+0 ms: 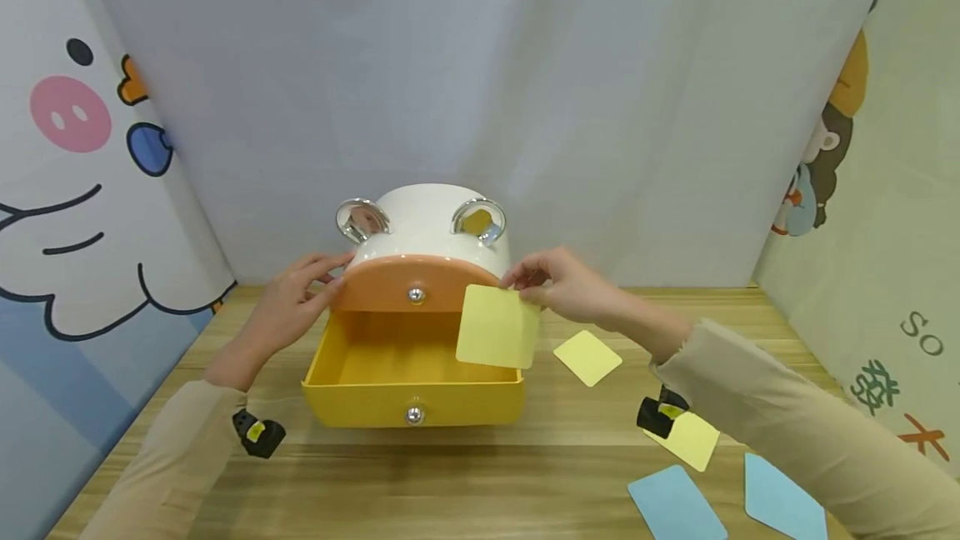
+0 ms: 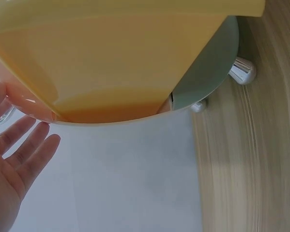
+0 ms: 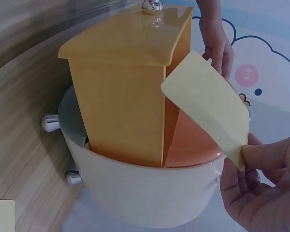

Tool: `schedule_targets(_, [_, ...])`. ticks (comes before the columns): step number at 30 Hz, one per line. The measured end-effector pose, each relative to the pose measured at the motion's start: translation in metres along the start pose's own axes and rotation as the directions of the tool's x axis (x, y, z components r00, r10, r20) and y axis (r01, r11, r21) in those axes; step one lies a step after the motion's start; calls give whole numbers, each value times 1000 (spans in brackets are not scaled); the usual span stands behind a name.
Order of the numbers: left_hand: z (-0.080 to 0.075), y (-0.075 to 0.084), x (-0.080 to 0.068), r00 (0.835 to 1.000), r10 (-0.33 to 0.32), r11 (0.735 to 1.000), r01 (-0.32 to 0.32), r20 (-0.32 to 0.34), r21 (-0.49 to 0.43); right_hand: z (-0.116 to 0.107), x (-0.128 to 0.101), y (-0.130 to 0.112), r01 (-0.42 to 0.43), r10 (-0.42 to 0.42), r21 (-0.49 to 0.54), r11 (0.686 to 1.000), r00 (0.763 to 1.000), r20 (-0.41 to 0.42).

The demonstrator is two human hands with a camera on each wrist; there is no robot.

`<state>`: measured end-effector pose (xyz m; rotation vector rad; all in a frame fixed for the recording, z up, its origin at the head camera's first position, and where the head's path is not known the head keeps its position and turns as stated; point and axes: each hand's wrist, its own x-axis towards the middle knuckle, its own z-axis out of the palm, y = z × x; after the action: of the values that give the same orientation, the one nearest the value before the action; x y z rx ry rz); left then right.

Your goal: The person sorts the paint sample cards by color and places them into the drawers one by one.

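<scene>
Clearly, a pale grey-white cloth curtain (image 1: 637,107) fills the far side, with a wood-grain table (image 1: 450,482) in front of it. Against the far end of the table stands a glossy white rounded cabinet (image 1: 431,219) with silver-rimmed ears on top. Its deep yellow drawer (image 1: 352,407) is pulled out toward the near side — above it, the curved orange drawer front (image 1: 375,286) sits flush.

The left hand (image 1: 294,298) is loosely spread, its fingers fairly straight and touching the cabinet's left edge, curled round nothing. The right hand (image 1: 564,283), at the cabinet's right, pinches a square yellow card (image 1: 495,332) by its far edge between thumb and fingers — the card hangs in the air by the right side of the drawer.

On the table to the right lie a second yellow card (image 1: 588,358), a third yellow card (image 1: 693,442) nearer and partly covered from view, then a light-blue card (image 1: 677,502) and another light-blue card (image 1: 783,497) at the near right. Smallest, a round silver knob (image 1: 415,415) marks the drawer's front.
</scene>
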<state>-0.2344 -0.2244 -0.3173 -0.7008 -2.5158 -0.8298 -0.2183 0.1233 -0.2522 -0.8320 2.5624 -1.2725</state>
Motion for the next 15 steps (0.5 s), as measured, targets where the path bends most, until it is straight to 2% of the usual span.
schedule_targets(9, [2,0,0,1000,20,1000,-20,-19,14,18,6,-2,76,-75,19,997,995,-65])
schedule_targets(15, [2,0,0,1000,15,1000,-15,-16,3,24,5,0,82,-82,-13,997,996,-19])
